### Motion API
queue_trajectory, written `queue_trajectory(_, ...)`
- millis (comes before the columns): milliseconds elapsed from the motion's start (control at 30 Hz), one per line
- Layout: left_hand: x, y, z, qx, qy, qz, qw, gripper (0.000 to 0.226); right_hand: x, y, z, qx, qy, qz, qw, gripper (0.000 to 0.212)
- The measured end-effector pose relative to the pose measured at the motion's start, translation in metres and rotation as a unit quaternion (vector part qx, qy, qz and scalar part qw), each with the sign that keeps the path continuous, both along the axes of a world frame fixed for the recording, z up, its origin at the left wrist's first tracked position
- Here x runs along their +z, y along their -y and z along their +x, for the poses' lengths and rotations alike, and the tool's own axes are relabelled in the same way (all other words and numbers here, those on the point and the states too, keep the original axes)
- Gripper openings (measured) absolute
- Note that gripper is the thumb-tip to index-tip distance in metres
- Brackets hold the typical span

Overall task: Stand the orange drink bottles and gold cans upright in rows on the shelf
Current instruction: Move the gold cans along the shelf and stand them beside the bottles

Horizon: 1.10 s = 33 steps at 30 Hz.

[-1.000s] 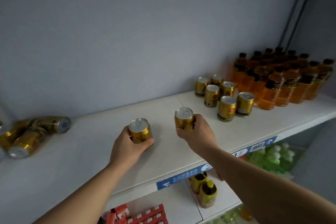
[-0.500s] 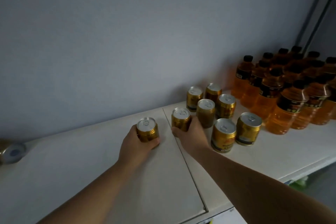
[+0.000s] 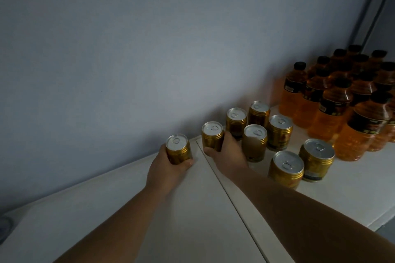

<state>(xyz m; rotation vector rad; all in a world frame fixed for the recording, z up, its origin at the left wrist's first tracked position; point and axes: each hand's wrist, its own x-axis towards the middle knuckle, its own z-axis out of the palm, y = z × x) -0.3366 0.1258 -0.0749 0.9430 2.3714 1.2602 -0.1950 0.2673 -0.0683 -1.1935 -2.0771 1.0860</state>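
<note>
Overhead, the head camera looked down on a pale shelf (image 3: 188, 226) backed by a grey-blue wall (image 3: 149, 49). Both bare forearms reached in from the bottom edge toward the back of the shelf.

The left hand (image 3: 165, 172) gripped a gold can (image 3: 178, 149) from the near side, its thumb curled round the can's lower right and its fingers wrapped out of sight behind. That can stood upright with its silver pull-tab lid facing up, close to the wall and just left of a seam (image 3: 230, 198) between two shelf boards. Its base was hidden by the hand, so whether it touched the shelf could not be told.

The right hand (image 3: 227, 157) held a second gold can (image 3: 212, 136), thumb on the near left side and fingers curled round the right. This can was also upright, just right of the seam and beside the left one with a small gap between them.

To the right, six more gold cans (image 3: 280, 132) stood upright in three loose pairs running from the wall toward the front. The right hand's knuckles lay just beside the nearest of them.

Further right, a tight block of orange bottles (image 3: 333, 113) with black caps and dark labels stood upright in rows, reaching the frame's right edge.
</note>
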Motion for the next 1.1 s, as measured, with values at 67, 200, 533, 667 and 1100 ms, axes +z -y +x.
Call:
queue_trajectory(67, -0.001, -0.006, -0.003, -0.001, 0.000, 0.009, 1.000, 0.083, -0.002, -0.001, -0.003, 0.001, 0.007, 0.014, 1.000, 0.059)
queue_trajectory(200, -0.001, -0.015, -0.006, -0.001, -0.002, 0.012, 1.000, 0.081, 0.000, -0.004, -0.006, -0.001, 0.010, 0.023, 1.000, 0.062)
queue_trajectory(533, -0.005, -0.016, -0.008, -0.006, -0.013, 0.020, 1.000, 0.080, -0.004, -0.007, -0.008, 0.005, 0.001, 0.023, 1.000, 0.065)
queue_trajectory(667, -0.003, -0.018, -0.009, -0.014, -0.012, 0.015, 1.000, 0.073, -0.009, -0.007, -0.006, 0.009, 0.003, 0.036, 0.999, 0.067)
queue_trajectory(1100, 0.009, -0.015, -0.009, -0.035, 0.036, -0.044, 0.998, 0.087, -0.007, -0.010, -0.009, 0.026, 0.047, 0.021, 0.998, 0.065)
